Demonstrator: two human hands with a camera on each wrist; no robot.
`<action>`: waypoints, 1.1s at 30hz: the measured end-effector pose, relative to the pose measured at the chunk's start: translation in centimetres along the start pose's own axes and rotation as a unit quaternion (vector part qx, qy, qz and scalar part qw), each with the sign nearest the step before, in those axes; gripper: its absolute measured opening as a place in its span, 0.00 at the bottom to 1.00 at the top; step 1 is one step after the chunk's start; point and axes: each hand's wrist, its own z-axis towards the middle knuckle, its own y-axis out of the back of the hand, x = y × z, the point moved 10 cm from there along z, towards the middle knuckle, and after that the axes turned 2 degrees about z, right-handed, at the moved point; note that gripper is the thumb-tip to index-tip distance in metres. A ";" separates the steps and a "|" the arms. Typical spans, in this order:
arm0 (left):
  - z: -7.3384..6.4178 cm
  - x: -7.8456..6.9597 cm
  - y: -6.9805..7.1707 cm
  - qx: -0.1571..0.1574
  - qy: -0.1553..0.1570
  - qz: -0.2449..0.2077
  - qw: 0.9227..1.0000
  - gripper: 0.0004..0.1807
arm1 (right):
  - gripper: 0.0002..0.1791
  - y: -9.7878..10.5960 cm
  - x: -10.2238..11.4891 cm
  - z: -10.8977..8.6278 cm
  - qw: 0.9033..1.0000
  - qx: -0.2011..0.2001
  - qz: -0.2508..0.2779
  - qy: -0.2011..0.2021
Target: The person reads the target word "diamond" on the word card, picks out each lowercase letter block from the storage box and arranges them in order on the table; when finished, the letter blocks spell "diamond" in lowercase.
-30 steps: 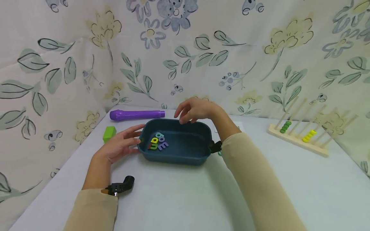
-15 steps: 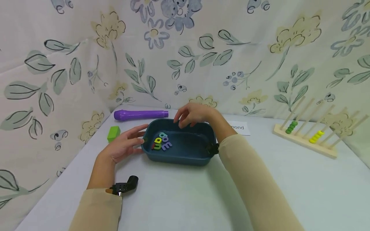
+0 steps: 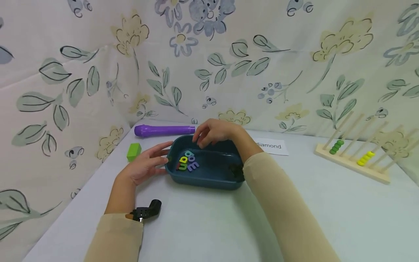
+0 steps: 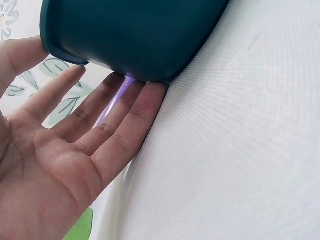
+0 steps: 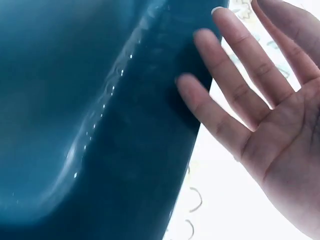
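Observation:
A dark teal rectangular tub (image 3: 209, 183) stands on the white table, its rim facing up. Several coloured foam or plastic letters (image 3: 187, 161) lie together in its left end, in yellow, purple, teal, green and red. My left hand (image 3: 150, 163) rests against the tub's left end, the thumb at the rim. In the left wrist view its fingers (image 4: 117, 142) lie fairly straight, tips at the tub's outer wall. Over the tub's far rim is my right hand (image 3: 214, 133), bent down at the wrist. The right wrist view shows its spread fingers (image 5: 215, 107) holding nothing.
A purple toy microphone (image 3: 163, 130) lies behind the tub. A green block (image 3: 134, 151) sits beyond my left hand. Behind my right forearm lies a card reading "diamond" (image 3: 273, 146). A wooden peg abacus (image 3: 351, 163) with green and yellow beads stands far right.
My right hand has lowered slightly and shifted left along the tub's far rim. The "diamond" card has come into view from behind that arm. The head view has turned a little left.

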 end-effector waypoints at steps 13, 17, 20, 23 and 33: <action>0.0 0.3 0.0 -0.001 0.005 -0.008 1.000 0.38 | 0.18 -2.4 0.7 2.4 0.999 0.035 -0.022 0.016; 0.0 0.3 -0.1 0.001 0.003 -0.010 1.000 0.38 | 0.19 -3.2 0.6 3.0 0.999 0.046 -0.019 0.017; 0.1 0.3 -0.1 0.000 0.003 -0.010 1.000 0.38 | 0.19 -4.2 0.5 3.3 0.998 0.068 0.000 0.018; 0.1 0.3 -0.2 0.002 0.003 -0.010 1.000 0.37 | 0.18 -4.9 0.6 3.8 0.996 0.086 0.010 0.018; 0.1 0.0 -0.1 0.008 0.000 -0.008 1.000 0.38 | 0.15 -6.8 1.2 5.2 0.992 0.119 0.044 -0.002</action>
